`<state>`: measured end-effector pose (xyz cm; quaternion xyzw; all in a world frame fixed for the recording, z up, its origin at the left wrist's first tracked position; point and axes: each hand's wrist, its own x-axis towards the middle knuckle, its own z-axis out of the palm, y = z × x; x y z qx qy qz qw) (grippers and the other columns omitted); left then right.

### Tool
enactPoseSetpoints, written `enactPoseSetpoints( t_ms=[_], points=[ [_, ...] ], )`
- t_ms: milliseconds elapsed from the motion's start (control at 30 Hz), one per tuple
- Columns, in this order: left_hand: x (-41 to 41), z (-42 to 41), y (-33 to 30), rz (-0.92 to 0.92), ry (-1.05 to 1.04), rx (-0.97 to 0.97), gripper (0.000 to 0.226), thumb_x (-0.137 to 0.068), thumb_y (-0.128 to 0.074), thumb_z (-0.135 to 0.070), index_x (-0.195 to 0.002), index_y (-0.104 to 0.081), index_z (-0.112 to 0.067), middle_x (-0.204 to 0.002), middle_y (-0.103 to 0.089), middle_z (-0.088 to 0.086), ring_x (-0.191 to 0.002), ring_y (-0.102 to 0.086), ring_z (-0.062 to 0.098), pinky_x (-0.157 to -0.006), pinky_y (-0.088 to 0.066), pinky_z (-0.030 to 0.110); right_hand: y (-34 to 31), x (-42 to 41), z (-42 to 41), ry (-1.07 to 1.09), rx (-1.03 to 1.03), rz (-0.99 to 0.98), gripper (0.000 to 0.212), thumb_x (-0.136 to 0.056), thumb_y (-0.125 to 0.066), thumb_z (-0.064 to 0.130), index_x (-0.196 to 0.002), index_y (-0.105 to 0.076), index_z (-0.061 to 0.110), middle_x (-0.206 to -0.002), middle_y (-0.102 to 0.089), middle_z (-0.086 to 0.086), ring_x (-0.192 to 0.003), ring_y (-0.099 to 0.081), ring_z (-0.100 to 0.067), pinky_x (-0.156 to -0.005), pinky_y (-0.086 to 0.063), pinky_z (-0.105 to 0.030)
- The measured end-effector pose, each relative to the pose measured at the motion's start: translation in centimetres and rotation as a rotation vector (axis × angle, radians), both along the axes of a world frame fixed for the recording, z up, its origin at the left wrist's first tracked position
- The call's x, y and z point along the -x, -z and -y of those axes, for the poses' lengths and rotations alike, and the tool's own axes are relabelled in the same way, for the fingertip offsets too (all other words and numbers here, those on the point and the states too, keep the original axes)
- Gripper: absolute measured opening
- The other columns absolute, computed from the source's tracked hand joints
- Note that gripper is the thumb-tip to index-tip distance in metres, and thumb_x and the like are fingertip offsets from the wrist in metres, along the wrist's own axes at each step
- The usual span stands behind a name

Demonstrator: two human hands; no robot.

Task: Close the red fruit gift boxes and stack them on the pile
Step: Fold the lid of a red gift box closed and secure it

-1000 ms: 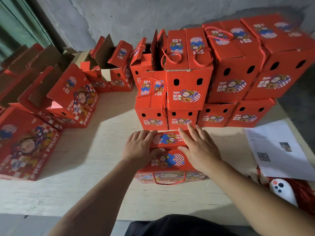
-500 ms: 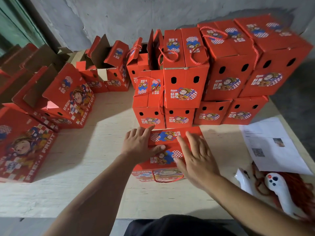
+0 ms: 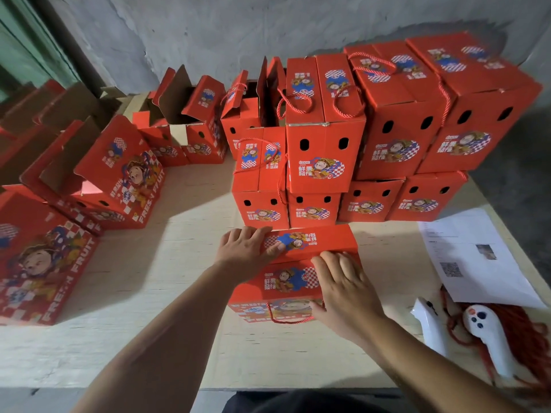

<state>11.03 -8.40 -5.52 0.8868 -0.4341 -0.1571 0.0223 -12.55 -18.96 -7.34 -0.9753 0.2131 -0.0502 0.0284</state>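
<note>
A red fruit gift box (image 3: pixel 293 265) stands on the wooden table (image 3: pixel 167 263) right in front of me, its two top flaps folded down and a red rope handle hanging over its near side. My left hand (image 3: pixel 246 251) lies flat on the far flap at the box's left end, thumb stretched across the print. My right hand (image 3: pixel 343 284) rests on the near flap at the right end, its fingertips at the seam between the flaps. Behind the box rises the pile of closed red boxes (image 3: pixel 384 129), two layers high.
Open boxes with raised flaps (image 3: pixel 185 120) stand at the back left. More red boxes (image 3: pixel 119 174) lean in a row along the left side. A printed sheet (image 3: pixel 474 257), white controllers (image 3: pixel 486 332) and red rope lie at the right.
My right hand has slid back toward me and to the right end of the near flap. My left hand stays on the far flap. The view has shifted slightly.
</note>
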Motion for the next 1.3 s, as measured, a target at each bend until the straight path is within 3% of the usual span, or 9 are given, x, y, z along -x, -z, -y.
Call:
enactPoseSetpoints(
  t_ms=[200,400,567,667,833,933,1067,1167,1300],
  points=[
    [-0.2,0.3,-0.4,-0.025,-0.006,-0.070,0.099,-0.074,-0.006,-0.096,-0.154,-0.030,-0.042,-0.154,-0.043,0.004,-0.142,-0.036,0.031,-0.117,-0.023,0.050,-0.2,0.1,0.0,-0.003,0.006,-0.035,0.094,-0.073,-0.079,0.054,-0.152,-0.049,0.012,-0.150,-0.051,-0.009,-0.137,-0.049,-0.033,-0.118,-0.036,-0.048],
    [-0.7,0.8,-0.1,-0.078,-0.050,-0.094,0.075,-0.089,-0.019,-0.090,-0.147,-0.036,-0.046,-0.151,-0.045,0.005,-0.141,-0.036,0.032,-0.117,-0.025,0.051,-0.3,-0.1,-0.1,0.036,-0.007,-0.009,0.091,-0.068,-0.080,0.057,-0.145,-0.054,0.016,-0.140,-0.054,-0.003,-0.121,-0.054,-0.030,-0.105,-0.046,-0.046],
    [-1.2,1.5,-0.5,-0.120,-0.074,-0.141,0.079,-0.085,-0.016,-0.093,-0.142,-0.040,-0.045,-0.151,-0.045,0.006,-0.141,-0.035,0.034,-0.114,-0.026,0.055,-0.2,-0.5,0.2,0.035,-0.067,-0.016,0.095,-0.068,-0.080,0.061,-0.148,-0.050,0.019,-0.140,-0.049,-0.002,-0.118,-0.048,-0.030,-0.102,-0.045,-0.046],
    [-2.0,2.2,-0.6,-0.157,-0.086,-0.205,0.080,-0.084,-0.017,-0.094,-0.141,-0.043,-0.044,-0.154,-0.042,0.006,-0.142,-0.033,0.036,-0.112,-0.027,0.059,-0.3,-1.0,0.0,0.039,-0.081,-0.083,0.102,-0.071,-0.076,0.065,-0.154,-0.039,0.020,-0.147,-0.041,-0.002,-0.122,-0.043,-0.029,-0.103,-0.039,-0.045],
    [-2.3,2.7,-0.7,-0.178,-0.096,-0.252,0.080,-0.085,-0.019,-0.093,-0.143,-0.043,-0.044,-0.154,-0.042,0.009,-0.142,-0.033,0.040,-0.108,-0.032,0.064,-1.1,-1.3,1.2,-0.005,-0.178,-0.077,0.089,-0.078,-0.057,0.075,-0.149,-0.034,0.027,-0.135,-0.032,0.005,-0.119,-0.033,-0.022,-0.105,-0.034,-0.040],
    [-2.5,2.8,-0.7,-0.145,-0.054,-0.296,0.080,-0.086,-0.015,-0.091,-0.148,-0.040,-0.046,-0.153,-0.043,0.011,-0.139,-0.036,0.042,-0.106,-0.035,0.062,-1.2,-0.4,1.2,-0.053,-0.244,-0.007,0.085,-0.083,-0.052,0.072,-0.152,-0.032,0.025,-0.134,-0.027,0.004,-0.121,-0.028,-0.021,-0.110,-0.037,-0.040],
    [-1.9,2.5,0.2,-0.123,-0.115,-0.201,0.083,-0.082,-0.018,-0.095,-0.141,-0.043,-0.042,-0.146,-0.045,0.008,-0.136,-0.039,0.037,-0.104,-0.037,0.058,-0.1,1.1,-1.0,-0.030,-0.227,0.161,0.085,-0.087,-0.072,0.054,-0.156,-0.038,0.017,-0.148,-0.036,-0.004,-0.137,-0.035,-0.027,-0.103,-0.048,-0.046],
    [-1.0,1.8,1.2,-0.046,-0.141,-0.096,0.090,-0.074,-0.012,-0.099,-0.135,-0.046,-0.044,-0.144,-0.046,0.003,-0.135,-0.040,0.032,-0.103,-0.038,0.054,0.4,1.5,-1.7,-0.013,-0.146,0.116,0.093,-0.082,-0.081,0.050,-0.157,-0.041,0.012,-0.157,-0.042,-0.010,-0.147,-0.041,-0.033,-0.113,-0.045,-0.054],
    [-0.5,1.4,2.2,0.060,-0.147,0.025,0.092,-0.073,-0.004,-0.101,-0.129,-0.052,-0.045,-0.139,-0.051,-0.002,-0.130,-0.045,0.028,-0.102,-0.038,0.050,-0.5,1.0,-2.1,0.009,-0.091,0.092,0.086,-0.079,-0.080,0.049,-0.152,-0.050,0.014,-0.146,-0.054,-0.005,-0.129,-0.051,-0.030,-0.102,-0.050,-0.048]
  ],
)
